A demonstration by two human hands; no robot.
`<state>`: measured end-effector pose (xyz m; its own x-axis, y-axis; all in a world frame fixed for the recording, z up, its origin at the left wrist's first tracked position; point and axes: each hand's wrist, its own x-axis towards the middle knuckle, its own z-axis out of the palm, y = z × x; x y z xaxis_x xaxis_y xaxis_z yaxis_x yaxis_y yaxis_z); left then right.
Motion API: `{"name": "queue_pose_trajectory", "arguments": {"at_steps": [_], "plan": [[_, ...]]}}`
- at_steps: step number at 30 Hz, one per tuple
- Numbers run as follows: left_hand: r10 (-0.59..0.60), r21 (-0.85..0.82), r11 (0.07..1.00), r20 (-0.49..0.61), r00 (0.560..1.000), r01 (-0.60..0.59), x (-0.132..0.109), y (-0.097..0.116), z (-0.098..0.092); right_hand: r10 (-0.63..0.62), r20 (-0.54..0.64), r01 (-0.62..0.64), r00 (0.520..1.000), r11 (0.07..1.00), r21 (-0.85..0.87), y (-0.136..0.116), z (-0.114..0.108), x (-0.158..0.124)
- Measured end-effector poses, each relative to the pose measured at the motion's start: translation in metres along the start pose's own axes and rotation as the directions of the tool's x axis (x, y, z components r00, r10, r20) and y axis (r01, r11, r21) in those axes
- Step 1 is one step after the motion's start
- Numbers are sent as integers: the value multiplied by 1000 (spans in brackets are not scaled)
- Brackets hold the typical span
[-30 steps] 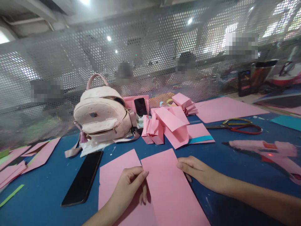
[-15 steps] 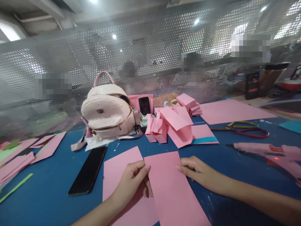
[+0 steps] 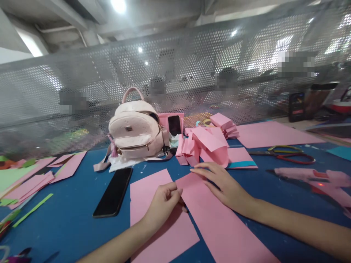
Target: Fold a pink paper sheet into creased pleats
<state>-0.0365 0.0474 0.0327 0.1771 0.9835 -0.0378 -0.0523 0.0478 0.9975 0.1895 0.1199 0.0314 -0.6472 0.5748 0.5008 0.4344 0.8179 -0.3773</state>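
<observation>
A long pink paper strip (image 3: pixel 222 230) slants from the middle of the blue table toward the lower right. My left hand (image 3: pixel 163 204) pinches its upper left edge between thumb and fingers. Across the upper right of the strip lies my right hand (image 3: pixel 226 188), fingers stretched out and a little apart, touching the paper near its far edge. Beneath my left hand and forearm is another pink sheet (image 3: pixel 146 188), flat on the table and partly covered by them.
A black phone (image 3: pixel 113 193) lies left, before a pale backpack (image 3: pixel 137 131). Folded pink paper pieces (image 3: pixel 210 142) are piled behind my hands. Scissors (image 3: pixel 290 155) and a pink glue gun (image 3: pixel 304 173) lie right. Paper scraps (image 3: pixel 30 186) cover the far left. A perforated metal screen (image 3: pixel 181 73) stands behind.
My right hand has left its pinch on the strip's right edge and moved left onto the top, fingers opening out. My left hand keeps its pinch. The camera view has shifted slightly left.
</observation>
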Motion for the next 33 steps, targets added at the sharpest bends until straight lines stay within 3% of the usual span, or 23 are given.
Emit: {"name": "queue_pose_trajectory", "arguments": {"at_steps": [3,7,12,33], "plan": [[22,-19,1000,-24,999,-22,0,3,0,-122,-18,118,992,984,-135,-13,5,16],[32,-37,999,-54,998,-34,0,3,-2,-180,5,179,984,978,-106,-29,18,30],[-4,-74,997,-15,1000,3,-1,3,-2,-199,-15,198,980,980,-31,-30,26,28],[-33,-313,948,98,995,63,0,-6,-8,-228,-24,229,973,974,5,-25,24,27]]}}
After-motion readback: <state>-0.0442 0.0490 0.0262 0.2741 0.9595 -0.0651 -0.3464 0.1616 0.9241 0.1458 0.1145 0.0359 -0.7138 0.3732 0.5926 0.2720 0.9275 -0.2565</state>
